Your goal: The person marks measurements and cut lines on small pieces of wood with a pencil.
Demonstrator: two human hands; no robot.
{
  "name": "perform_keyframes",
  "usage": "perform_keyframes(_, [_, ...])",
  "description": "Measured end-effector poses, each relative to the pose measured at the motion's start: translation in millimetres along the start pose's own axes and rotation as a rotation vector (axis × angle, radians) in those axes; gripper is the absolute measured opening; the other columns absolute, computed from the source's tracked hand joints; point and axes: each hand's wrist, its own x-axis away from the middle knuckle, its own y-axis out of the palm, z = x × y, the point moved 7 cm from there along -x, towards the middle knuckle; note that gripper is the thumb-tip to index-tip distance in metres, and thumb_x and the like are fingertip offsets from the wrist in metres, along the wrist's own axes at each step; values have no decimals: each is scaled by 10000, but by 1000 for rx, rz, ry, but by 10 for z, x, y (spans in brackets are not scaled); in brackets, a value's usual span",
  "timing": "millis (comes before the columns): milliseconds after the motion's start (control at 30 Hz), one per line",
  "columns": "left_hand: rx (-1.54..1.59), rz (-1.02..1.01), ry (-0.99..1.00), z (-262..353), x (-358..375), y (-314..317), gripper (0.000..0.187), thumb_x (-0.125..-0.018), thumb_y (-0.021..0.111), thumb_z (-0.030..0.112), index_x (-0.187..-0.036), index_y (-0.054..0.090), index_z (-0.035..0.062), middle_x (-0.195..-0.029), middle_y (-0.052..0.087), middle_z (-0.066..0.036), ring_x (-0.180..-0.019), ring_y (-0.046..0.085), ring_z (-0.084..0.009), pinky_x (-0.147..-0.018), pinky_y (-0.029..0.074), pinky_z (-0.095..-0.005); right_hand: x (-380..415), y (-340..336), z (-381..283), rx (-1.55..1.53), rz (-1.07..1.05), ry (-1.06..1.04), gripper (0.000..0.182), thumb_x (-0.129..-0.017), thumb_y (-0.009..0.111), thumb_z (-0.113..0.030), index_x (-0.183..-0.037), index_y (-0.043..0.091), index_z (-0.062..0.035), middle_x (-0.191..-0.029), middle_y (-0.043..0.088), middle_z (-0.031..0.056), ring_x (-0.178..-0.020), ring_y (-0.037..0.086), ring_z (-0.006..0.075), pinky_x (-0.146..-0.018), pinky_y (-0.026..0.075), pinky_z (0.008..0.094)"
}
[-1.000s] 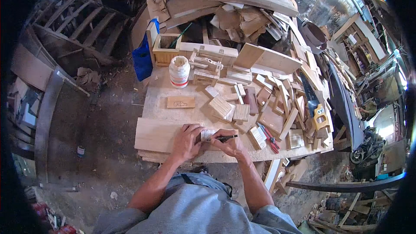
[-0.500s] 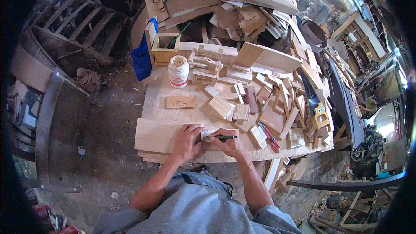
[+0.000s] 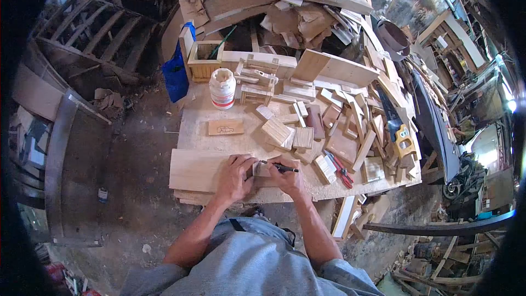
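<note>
Right grip [image 3: 289,178]: pinching a black pen [image 3: 286,168], its tip towards the left grip.
Left grip [image 3: 235,177]: fingers curled; whether they pinch anything, I cannot tell.
Small pale wooden piece [image 3: 263,170]: between both grips, partly hidden, at the worktop's [image 3: 189,118] near edge.
Pen work: probably marking the piece; tip contact is unclear.
Next stroke: would call for a steady piece and light pressure.
Block with car outline [image 3: 225,127]: beyond the long board [image 3: 196,170], lying flat.
</note>
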Motion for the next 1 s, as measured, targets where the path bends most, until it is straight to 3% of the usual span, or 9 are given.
perform_keyframes(167, [-9, 0, -10, -18, 11, 18, 633, -670, 805, 63, -1287, 667, 46, -1298, 647, -146, -1241, 580, -384, -1074, 483, -481, -33, 8, 61, -33, -29, 5, 189, -918, 740, -140, -1054, 757, -9, -817, 713, 66, -728, 606, 100, -691, 527, 299])
perform_keyframes(267, [-19, -5, -14, -27, 12, 25, 632, -675, 806, 61, -1291, 666, 51, -1303, 648, -148, -1235, 583, -384, -1074, 485, -481, -56, 2, -15, -32, -85, -47, 163, -934, 754, -121, -1033, 763, 8, -809, 685, 5, -715, 559, 65, -635, 476, 274])
perform_keyframes(467, [-37, 7, -11, -71, 13, 81, 607, -694, 817, 72, -1283, 666, 77, -1289, 655, -123, -1202, 579, -365, -1046, 500, -467, -49, -12, -81, 17, -279, 71, 187, -911, 768, -172, -1009, 767, -14, -832, 717, 42, -743, 598, 108, -682, 511, 300])
perform_keyframes(667, [2, 17, -32, -89, 19, 80, 593, -697, 766, 37, -1281, 670, 76, -1301, 658, -137, -1218, 590, -390, -1070, 489, -476, -93, -9, -94, 68, -326, 14, 189, -910, 766, -202, -1004, 776, -38, -835, 734, 45, -760, 636, 118, -693, 528, 316])
perform_keyframes(767, [11, 18, -38, -82, 18, 67, 594, -694, 761, 36, -1280, 671, 74, -1300, 657, -142, -1219, 588, -395, -1072, 486, -481, -108, 11, -23, 22, -281, 77, 177, -910, 751, -188, -1005, 773, -40, -839, 743, 50, -781, 670, 119, -713, 547, 320])
perform_keyframes(867, [-9, 17, -19, -28, 8, 43, 596, -691, 773, 34, -1276, 668, 62, -1293, 655, -139, -1215, 581, -377, -1060, 487, -472, -120, -32, -265, 41, -47, -59, 156, -921, 741, -157, -999, 757, -24, -821, 728, 47, -747, 658, 106, -671, 527, 304])
perform_keyframes(1000, [-24, 21, 3, -17, 11, 34, 576, -694, 791, 51, -1258, 672, 49, -1297, 654, -143, -1219, 577, -364, -1055, 485, -465, -62, -75, -11, -226, 182, 62, 137, -962, 707, -129, -991, 735, 1, -799, 696, 37, -699, 612, 91, -622, 482, 270])
